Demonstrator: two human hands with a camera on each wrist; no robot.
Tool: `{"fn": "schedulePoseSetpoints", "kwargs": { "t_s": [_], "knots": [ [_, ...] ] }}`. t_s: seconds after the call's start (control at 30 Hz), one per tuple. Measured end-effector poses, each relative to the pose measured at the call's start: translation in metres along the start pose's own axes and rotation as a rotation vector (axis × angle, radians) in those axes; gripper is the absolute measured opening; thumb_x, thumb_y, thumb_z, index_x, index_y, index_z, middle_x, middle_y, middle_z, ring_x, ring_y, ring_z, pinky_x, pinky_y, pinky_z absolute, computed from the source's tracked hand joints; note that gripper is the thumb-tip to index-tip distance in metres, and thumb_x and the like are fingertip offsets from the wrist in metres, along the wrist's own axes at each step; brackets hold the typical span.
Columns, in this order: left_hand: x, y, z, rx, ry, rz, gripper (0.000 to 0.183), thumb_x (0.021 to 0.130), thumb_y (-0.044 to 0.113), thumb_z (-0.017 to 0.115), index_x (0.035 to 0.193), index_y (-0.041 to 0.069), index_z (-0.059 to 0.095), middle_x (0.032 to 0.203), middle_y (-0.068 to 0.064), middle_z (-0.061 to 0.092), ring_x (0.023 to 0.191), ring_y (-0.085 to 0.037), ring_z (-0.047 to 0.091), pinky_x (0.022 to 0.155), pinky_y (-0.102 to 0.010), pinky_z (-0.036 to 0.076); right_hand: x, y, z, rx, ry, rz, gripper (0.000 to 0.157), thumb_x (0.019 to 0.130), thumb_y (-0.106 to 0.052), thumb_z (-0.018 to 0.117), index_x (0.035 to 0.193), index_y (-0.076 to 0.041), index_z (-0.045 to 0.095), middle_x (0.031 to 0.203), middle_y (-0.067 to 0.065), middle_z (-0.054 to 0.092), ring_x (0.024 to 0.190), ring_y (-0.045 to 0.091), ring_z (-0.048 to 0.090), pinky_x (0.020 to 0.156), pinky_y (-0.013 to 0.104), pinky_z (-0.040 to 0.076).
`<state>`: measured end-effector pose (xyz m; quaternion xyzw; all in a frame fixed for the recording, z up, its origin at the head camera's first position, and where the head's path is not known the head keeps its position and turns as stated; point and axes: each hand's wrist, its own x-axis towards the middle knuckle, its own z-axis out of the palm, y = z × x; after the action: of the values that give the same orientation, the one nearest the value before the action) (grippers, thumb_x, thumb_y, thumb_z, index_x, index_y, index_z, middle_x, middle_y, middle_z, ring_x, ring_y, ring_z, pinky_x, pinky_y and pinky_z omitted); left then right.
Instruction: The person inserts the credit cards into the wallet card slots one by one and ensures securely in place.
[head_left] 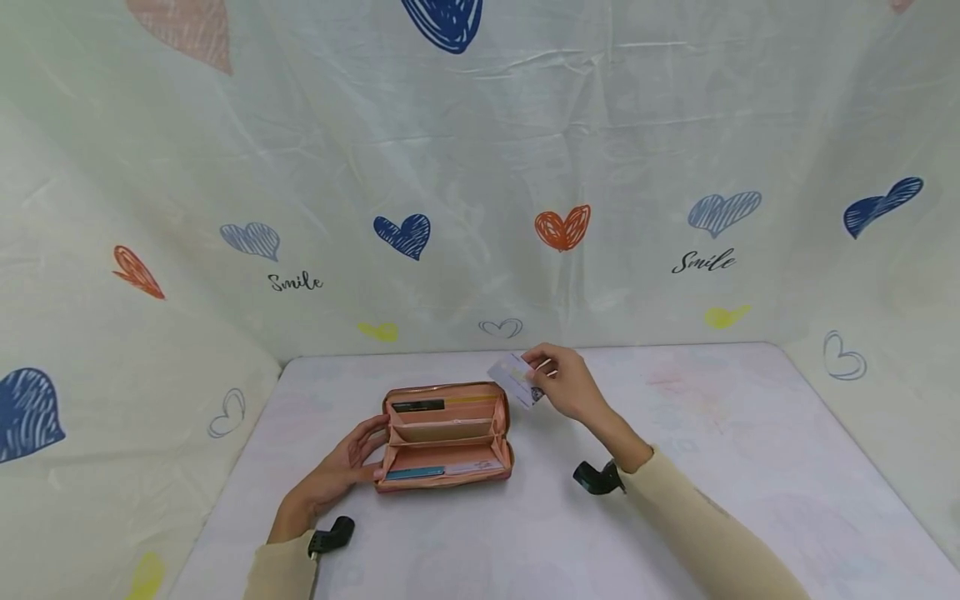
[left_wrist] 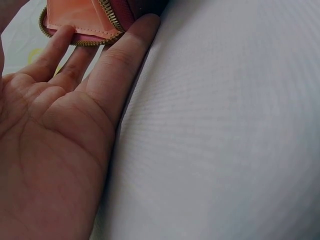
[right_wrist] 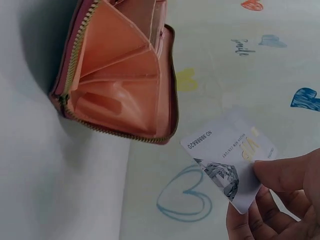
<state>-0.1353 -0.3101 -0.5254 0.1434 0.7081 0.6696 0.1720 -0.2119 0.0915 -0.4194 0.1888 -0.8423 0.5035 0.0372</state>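
Observation:
A pink zip-around wallet [head_left: 450,454] lies spread apart on the table, its peach lining and dividers showing. At its left end my left hand [head_left: 345,462] holds the wallet, thumb near the lower edge and fingers higher up. The left wrist view shows that hand [left_wrist: 55,120] against the brass zipper [left_wrist: 85,43]. My right hand [head_left: 566,383] pinches a white VIP card [head_left: 513,379] between thumb and fingers, just off the wallet's upper right corner. A diamond picture and gold letters mark the card [right_wrist: 232,160] in the right wrist view.
Inside the wallet sit a black card [head_left: 418,406] in the upper part and a blue card [head_left: 415,472] in the lower part. The white table [head_left: 675,500] extends on both sides. A heart-printed curtain [head_left: 480,167] hangs behind it.

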Motion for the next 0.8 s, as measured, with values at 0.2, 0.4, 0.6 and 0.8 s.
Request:
{"fn": "schedulePoseSetpoints", "kwargs": {
  "t_s": [0.2, 0.4, 0.6, 0.8],
  "knots": [
    [0.0, 0.0, 0.0, -0.002, 0.004, -0.006, 0.089, 0.094, -0.002, 0.074, 0.164, -0.002, 0.021, 0.163, -0.002, 0.032, 0.137, 0.012, 0.044, 0.108, -0.016, 0.042, 0.008, -0.009, 0.012, 0.037, -0.008, -0.028, 0.018, 0.095, 0.011, 0.068, 0.112, 0.006, 0.073, 0.101, 0.018, 0.071, 0.087, 0.029, 0.071, 0.072, 0.034, 0.059],
    [0.001, -0.001, -0.001, -0.004, 0.005, -0.01, 0.089, 0.093, -0.003, 0.074, 0.165, -0.001, 0.022, 0.169, -0.017, 0.024, 0.137, 0.012, 0.044, 0.108, -0.016, 0.041, 0.015, -0.011, 0.026, 0.045, 0.001, -0.073, 0.018, 0.094, 0.011, 0.069, 0.11, 0.004, 0.074, 0.1, 0.017, 0.071, 0.086, 0.028, 0.072, 0.071, 0.033, 0.058],
    [0.001, -0.001, -0.001, -0.021, -0.002, 0.002, 0.087, 0.094, -0.004, 0.074, 0.164, 0.0, 0.022, 0.165, -0.002, 0.031, 0.138, 0.011, 0.044, 0.108, -0.017, 0.042, 0.02, -0.013, 0.041, 0.014, 0.0, -0.137, 0.017, 0.093, 0.011, 0.07, 0.107, 0.003, 0.074, 0.098, 0.015, 0.073, 0.085, 0.027, 0.072, 0.079, 0.039, 0.061],
    [0.0, -0.001, -0.001, -0.029, -0.004, 0.001, 0.087, 0.094, -0.004, 0.073, 0.165, 0.0, 0.022, 0.164, -0.001, 0.031, 0.138, 0.01, 0.044, 0.108, -0.018, 0.043, 0.023, -0.008, 0.054, -0.049, -0.009, -0.189, 0.018, 0.093, 0.013, 0.069, 0.105, 0.001, 0.074, 0.101, 0.015, 0.074, 0.09, 0.028, 0.072, 0.08, 0.041, 0.062]
  ]
}}
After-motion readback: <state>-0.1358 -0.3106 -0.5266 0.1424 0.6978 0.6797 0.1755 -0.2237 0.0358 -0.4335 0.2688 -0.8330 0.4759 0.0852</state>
